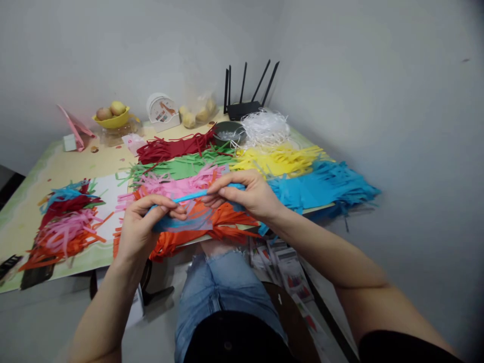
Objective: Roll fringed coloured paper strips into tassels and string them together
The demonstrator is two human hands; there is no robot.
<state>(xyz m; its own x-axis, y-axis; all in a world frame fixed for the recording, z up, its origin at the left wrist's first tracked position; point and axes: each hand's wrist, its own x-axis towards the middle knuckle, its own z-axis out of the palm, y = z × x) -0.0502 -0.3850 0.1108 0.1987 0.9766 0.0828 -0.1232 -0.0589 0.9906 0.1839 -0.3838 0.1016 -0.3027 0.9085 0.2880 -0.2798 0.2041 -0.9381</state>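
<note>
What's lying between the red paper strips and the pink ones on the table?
Green paper strips lie between the red strips and the pink strips, as the head view shows.

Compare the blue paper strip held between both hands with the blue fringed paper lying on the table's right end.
The blue strip is one narrow piece, pinched between the left hand and right hand, raised off the table. The blue fringed paper is a wide sheet with many cut strips, lying flat and untouched. Both look the same blue.

Your left hand (138,229) and right hand (251,194) are bare, arms uncovered; you wear light blue jeans (219,292) and a black top (234,338).
</note>
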